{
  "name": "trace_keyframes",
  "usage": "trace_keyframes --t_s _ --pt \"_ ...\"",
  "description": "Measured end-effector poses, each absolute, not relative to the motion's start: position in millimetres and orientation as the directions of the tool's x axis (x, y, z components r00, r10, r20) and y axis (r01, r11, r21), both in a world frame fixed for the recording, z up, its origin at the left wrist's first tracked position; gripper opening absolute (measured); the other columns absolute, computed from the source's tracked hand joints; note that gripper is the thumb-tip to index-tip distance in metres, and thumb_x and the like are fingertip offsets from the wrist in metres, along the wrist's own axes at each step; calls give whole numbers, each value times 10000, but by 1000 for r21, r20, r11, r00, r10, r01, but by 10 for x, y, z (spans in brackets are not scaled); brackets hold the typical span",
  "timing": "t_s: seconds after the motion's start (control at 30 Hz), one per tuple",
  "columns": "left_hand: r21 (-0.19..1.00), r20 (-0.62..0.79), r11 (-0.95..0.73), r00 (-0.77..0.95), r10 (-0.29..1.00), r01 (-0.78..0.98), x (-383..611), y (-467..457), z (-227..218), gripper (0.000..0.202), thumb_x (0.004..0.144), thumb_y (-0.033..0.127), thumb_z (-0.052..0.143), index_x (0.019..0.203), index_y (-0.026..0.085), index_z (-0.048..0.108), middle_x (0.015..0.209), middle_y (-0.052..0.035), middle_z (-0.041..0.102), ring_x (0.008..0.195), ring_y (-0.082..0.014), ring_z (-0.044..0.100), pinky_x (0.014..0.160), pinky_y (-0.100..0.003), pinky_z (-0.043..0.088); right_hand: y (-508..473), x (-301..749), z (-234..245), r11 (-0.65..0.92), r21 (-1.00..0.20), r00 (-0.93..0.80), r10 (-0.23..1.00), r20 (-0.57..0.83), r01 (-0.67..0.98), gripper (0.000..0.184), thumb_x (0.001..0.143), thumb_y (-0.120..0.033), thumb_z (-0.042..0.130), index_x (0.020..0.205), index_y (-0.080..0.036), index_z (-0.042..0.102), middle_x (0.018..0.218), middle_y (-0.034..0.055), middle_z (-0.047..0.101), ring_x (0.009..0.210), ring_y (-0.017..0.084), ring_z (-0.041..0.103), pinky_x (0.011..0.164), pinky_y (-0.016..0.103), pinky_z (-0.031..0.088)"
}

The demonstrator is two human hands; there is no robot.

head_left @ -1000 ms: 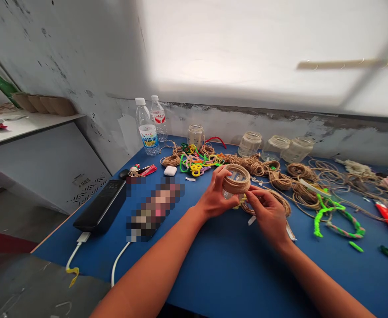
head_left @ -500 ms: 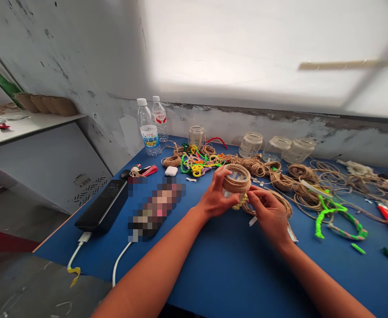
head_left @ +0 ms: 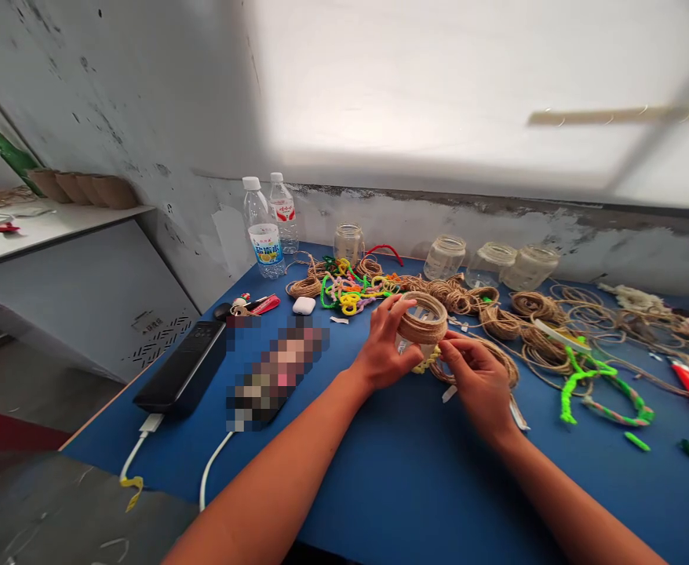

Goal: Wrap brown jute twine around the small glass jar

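Plenty of room to move on the desk (head_left: 403,486) at the bottom middle of the frame, right under the left hand (head_left: 383,345) and right hand (head_left: 479,384). Going up or right is the tricky bit: twine coils (head_left: 501,322) and pipe cleaners (head_left: 350,290) sprawl across there, with glass jars (head_left: 486,265) lined up behind them along the wall (head_left: 627,255). Toward the left, a black power bank (head_left: 183,369) and a blurred object (head_left: 277,369) block the way.
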State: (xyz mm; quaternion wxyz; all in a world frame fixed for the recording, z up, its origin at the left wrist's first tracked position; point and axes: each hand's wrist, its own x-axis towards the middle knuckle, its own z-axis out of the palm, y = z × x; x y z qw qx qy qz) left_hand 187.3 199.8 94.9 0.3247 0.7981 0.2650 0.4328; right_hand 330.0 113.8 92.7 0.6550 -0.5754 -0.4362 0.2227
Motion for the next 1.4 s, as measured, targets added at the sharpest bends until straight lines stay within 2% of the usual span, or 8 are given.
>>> trace_keyframes --t_s 0.23,0.37,0.57,0.87,1.07,1.3,1.4 --pt "756 535 -651 501 680 76 1868 2022 929 620 728 208 555 1326 275 404 1490 -60 287 1440 -236 247 1231 -452 205 1151 3327 918 217 -962 530 803 273 166 333 742 -513 715 830 -193 687 1112 82 697 992 231 662 860 377 546" --pt "728 543 -676 505 671 114 1862 2018 937 625 730 220 557 1334 290 413 1481 -58 307 1414 -248 284 1212 -465 233 1159 3352 909 207 -969 549 798 248 136 351 767 -522 692 852 -182 662 1121 82 697 1025 222 657 889 372 538" --pt "699 551 -698 503 666 158 1860 1998 949 610 739 239 571 1331 296 433 1427 -63 355 1363 -253 330 1188 -468 263 1156 3375 901 165 -983 599 780 180 81 369 763 -528 691 869 -180 626 1108 80 696 889 183 679 810 340 549" --pt "719 542 -679 492 682 150 1852 2015 931 542 756 242 580 1282 320 475 1398 -45 383 1338 -244 354 1182 -465 284 1161 3385 867 160 -980 586 785 200 121 365 791 -539 653 867 -185 611 1165 87 679 947 207 672 863 387 537" --pt "740 534 -658 472 701 140 1864 2014 932 505 750 245 566 1248 299 504 1384 -44 396 1325 -245 363 1182 -462 278 1155 3366 894 157 -981 587 787 193 112 344 795 -520 656 844 -183 608 1148 85 685 1011 212 661 848 353 542" --pt "838 467 -538 392 792 89 1913 1973 975 557 769 195 436 1315 284 498 1448 -28 326 1341 -201 358 1215 -412 254 1143 3325 942 212 -964 547 794 264 158 321 759 -503 696 783 -187 643 1096 76 688 1032 221 641 903 371 526" --pt "841 468 -530 348 812 106 1925 1976 976 556 791 176 380 1322 283 508 1397 -29 389 1337 -190 369 1212 -396 269 1135 3309 930 218 -956 525 800 290 196 299 767 -486 698 797 -191 665 1089 70 668 1013 206 631 893 351 519"
